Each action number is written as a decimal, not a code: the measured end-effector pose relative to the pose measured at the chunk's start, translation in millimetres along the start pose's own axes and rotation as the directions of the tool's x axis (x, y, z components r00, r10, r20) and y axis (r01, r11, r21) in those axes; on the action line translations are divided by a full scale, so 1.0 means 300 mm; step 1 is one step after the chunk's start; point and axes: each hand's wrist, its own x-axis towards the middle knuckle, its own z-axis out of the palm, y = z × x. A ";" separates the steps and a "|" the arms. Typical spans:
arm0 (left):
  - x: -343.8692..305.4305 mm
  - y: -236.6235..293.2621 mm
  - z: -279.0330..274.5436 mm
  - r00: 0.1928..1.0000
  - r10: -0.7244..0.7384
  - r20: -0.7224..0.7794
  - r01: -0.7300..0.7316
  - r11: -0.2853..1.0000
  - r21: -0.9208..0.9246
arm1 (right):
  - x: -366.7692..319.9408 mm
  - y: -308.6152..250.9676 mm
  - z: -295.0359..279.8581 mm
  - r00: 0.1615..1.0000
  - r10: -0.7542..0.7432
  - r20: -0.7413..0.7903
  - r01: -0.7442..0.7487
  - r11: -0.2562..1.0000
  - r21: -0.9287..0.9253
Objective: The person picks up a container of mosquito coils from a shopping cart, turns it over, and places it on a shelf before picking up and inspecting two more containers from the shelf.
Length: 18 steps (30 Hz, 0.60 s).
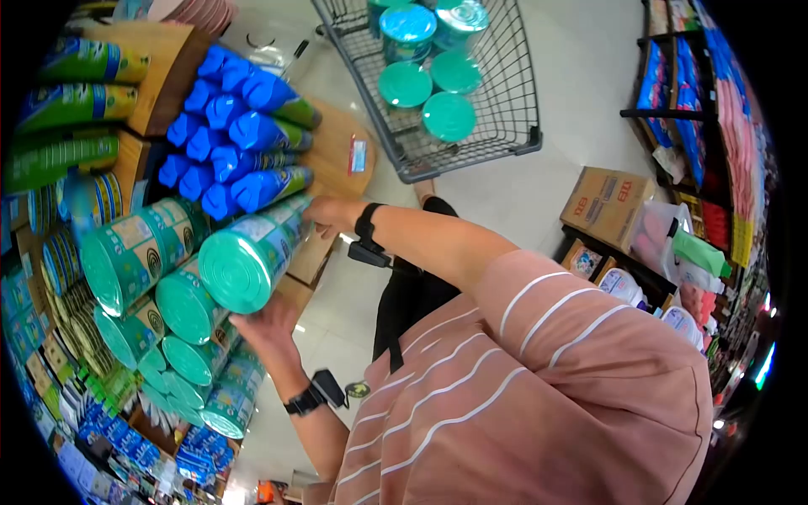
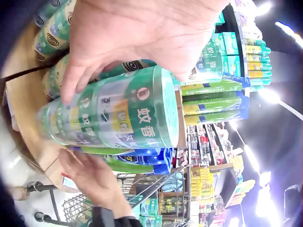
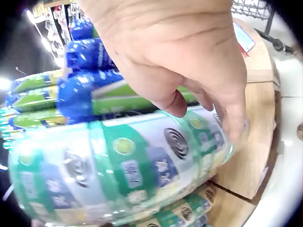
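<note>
Right hand [image 1: 333, 216] grips the canister [image 1: 255, 253] near the shelf [image 3: 258, 132]'s edge, left hand [image 1: 271, 334] spread wide; only wrist views show clear lettering [image 2: 142, 117].

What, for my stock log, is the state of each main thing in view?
Handled green pack: on its side
Left hand: at that pack's near end
Right hand: at its far end
Other green packs: stacked on their sides
Blue-and-green packs: stacked, lying down
Shopping cart: partly loaded
Green-topped packs in it: upright
Cardboard box: seemingly closed
</note>
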 end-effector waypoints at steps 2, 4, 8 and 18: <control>-0.011 -0.044 -0.082 0.995 -0.093 0.043 0.093 0.996 -0.002 | -0.023 -0.015 -0.042 0.991 -0.066 0.114 0.053 0.992 0.115; -0.110 -0.040 -0.011 0.970 -0.202 0.132 0.202 0.979 0.010 | -0.245 -0.153 -0.153 0.983 -0.175 0.060 0.163 0.972 0.167; -0.137 -0.063 0.079 0.936 -0.290 0.199 0.244 0.943 0.228 | -0.487 -0.330 -0.388 0.953 -0.277 -0.122 0.299 0.927 0.226; -0.010 0.082 0.548 0.920 -0.234 0.316 0.119 0.931 0.344 | -0.639 -0.428 -1.089 0.767 -0.189 -0.613 0.513 0.754 0.410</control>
